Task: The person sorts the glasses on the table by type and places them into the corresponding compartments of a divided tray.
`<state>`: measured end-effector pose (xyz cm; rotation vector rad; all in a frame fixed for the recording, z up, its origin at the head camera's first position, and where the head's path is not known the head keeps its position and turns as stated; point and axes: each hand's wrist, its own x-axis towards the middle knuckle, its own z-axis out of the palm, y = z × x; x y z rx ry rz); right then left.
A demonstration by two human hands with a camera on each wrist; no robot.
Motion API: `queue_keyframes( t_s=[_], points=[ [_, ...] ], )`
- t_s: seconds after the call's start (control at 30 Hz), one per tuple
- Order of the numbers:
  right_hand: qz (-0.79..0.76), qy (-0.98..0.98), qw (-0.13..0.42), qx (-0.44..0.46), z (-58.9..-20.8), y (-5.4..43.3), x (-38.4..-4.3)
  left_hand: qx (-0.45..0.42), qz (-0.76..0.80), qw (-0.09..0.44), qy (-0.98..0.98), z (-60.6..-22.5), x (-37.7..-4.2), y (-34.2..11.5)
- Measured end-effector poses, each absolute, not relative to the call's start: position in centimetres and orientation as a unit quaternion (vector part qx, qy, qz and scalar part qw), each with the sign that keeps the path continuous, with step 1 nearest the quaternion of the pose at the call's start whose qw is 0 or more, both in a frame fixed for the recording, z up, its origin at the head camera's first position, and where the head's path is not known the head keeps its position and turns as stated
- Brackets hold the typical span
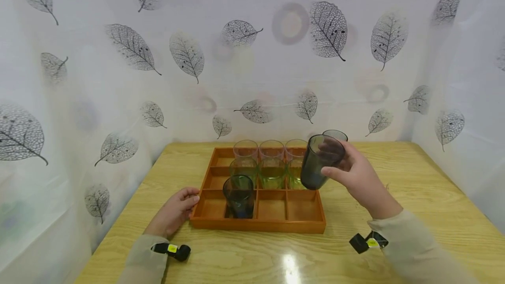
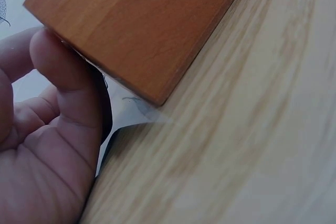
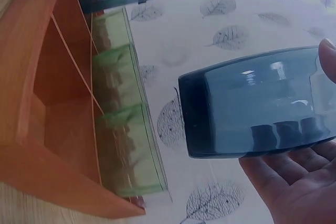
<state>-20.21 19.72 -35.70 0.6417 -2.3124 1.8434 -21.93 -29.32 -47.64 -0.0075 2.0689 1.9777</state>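
My right hand grips a dark blue-grey glass tumbler, tilted in the air over the right side of a divided wooden tray. Thumb and fingers lie on opposite sides of the tumbler, its base toward the tray in the right wrist view. At the tray's left wall, my left hand holds the edge with bent fingers, which meet the wood near a corner in the left wrist view. Another dark tumbler leans slightly in a front-row compartment. Behind it three green glasses form the middle row.
Three pale pinkish clear glasses stand in the tray's back row. The rim of another dark glass shows behind my right hand. A light wooden table carries the tray, and a leaf-patterned curtain hangs behind.
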Motion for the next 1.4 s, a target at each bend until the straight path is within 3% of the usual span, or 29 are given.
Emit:
queue_keyframes(
  t_s=[0.8, 1.4],
  points=[
    [0.643, -0.734, -0.018, 0.218, -38.5, 13.4, -20.0, -0.005, 0.685, 0.142, 0.714, -47.6, -21.9, -29.5],
    [0.59, -0.78, -0.06, 0.199, -42.4, 11.2, -19.9, 0.0, 0.688, 0.142, 0.712, -47.6, -21.9, -29.4]
  ],
)
